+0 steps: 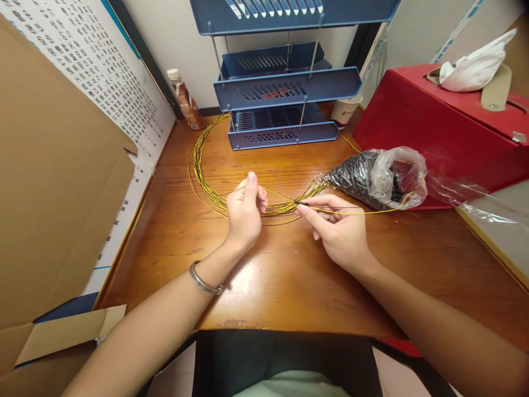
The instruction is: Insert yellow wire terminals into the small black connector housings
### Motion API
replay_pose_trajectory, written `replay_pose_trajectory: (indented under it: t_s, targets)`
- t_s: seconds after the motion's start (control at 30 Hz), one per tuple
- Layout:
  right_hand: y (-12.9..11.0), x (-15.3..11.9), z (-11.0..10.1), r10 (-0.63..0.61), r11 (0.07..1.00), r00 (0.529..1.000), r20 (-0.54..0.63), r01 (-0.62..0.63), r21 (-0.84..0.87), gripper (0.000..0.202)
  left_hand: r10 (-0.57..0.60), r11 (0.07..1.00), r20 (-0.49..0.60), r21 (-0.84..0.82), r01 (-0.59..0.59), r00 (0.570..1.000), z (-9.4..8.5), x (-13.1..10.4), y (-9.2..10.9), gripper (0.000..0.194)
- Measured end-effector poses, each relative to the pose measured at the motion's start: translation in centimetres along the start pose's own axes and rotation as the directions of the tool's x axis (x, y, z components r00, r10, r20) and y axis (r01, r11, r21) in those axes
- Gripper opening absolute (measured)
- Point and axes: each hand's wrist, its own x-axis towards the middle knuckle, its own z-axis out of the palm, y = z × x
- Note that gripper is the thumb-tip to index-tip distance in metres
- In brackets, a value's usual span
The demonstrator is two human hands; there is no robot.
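A coil of thin yellow and black wire [200,165] lies in a wide loop on the wooden table. My left hand [244,212], wearing a metal bracelet, is closed with the thumb up, and a strand of the yellow wire runs out of its fingers to the right. My right hand [341,227] pinches that strand between thumb and forefinger, beside a small black piece [302,203] at the fingertips. Just behind the right hand lies a clear plastic bag [399,179] full of small black pieces, its mouth facing right. A yellow strand passes across the bag's mouth.
A blue tiered tray rack [285,135] stands at the back, with a bottle [188,105] to its left and a paper cup [345,112] to its right. A red box [413,116] with tissue on top fills the right. Cardboard [53,165] borders the left side.
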Motion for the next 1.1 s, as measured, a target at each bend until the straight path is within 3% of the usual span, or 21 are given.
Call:
replay_pose_trajectory:
  t_s: [0.2, 0.3, 0.37, 0.47, 0.57, 0.67, 0.77, 0.87, 1.0, 1.1]
  targets:
    - [0.2, 0.0, -0.1, 0.034, 0.994, 0.999, -0.001, -0.034, 0.101, 0.023, 0.003, 0.992, -0.145, -0.121, -0.021, 0.989, -0.2, 0.5, 0.1, 0.056]
    - [0.3, 0.3, -0.3, 0.031, 0.991, 0.999, -0.009, -0.029, 0.133, 0.022, 0.023, 0.995, -0.153, -0.096, -0.038, 0.988, -0.3, 0.6, 0.2, 0.058]
    - [0.3, 0.5, -0.5, 0.032, 0.989, 0.999, -0.026, -0.028, 0.147, 0.023, 0.061, 0.998, -0.073, -0.01, -0.062, 0.995, -0.3, 0.4, 0.1, 0.062]
    - [0.3, 0.6, -0.6, 0.046, 0.987, 0.999, -0.027, -0.041, 0.156, 0.026, 0.11, 0.973, 0.178, 0.181, -0.142, 0.978, -0.3, -0.2, -0.1, 0.061]
    - [0.1, 0.4, -0.5, 0.078, 0.986, 0.996, 0.036, -0.083, 0.142, 0.031, 0.08, 0.933, 0.433, 0.286, -0.221, 0.898, -0.3, -0.8, -0.2, 0.05]
    - [0.1, 0.2, -0.3, 0.118, 0.984, 0.987, 0.11, -0.131, 0.122, 0.037, 0.106, 0.911, 0.552, 0.279, -0.303, 0.827, -0.3, -1.0, -0.1, 0.046]
    - [0.4, 0.4, -0.2, 0.117, 0.975, 0.988, 0.101, -0.134, 0.175, 0.043, 0.153, 0.902, 0.472, 0.292, -0.318, 0.868, -0.4, -0.9, 0.0, 0.049]
    - [0.6, 1.2, -0.7, 0.108, 0.937, 0.99, -0.088, -0.072, 0.342, 0.044, 0.155, 0.923, 0.279, 0.303, -0.24, 0.948, -0.5, -0.5, -0.1, 0.05]
    - [0.1, 3.2, -2.4, 0.196, 0.872, 0.903, -0.382, 0.018, 0.49, 0.023, 0.12, 0.957, 0.055, 0.261, -0.13, 0.991, -0.7, 0.1, -0.3, 0.051]
    - [-0.3, 4.5, -3.7, 0.212, 0.868, 0.853, -0.477, 0.06, 0.493, 0.01, 0.114, 0.957, 0.054, 0.261, -0.124, 0.992, -0.8, 0.3, -0.4, 0.053]
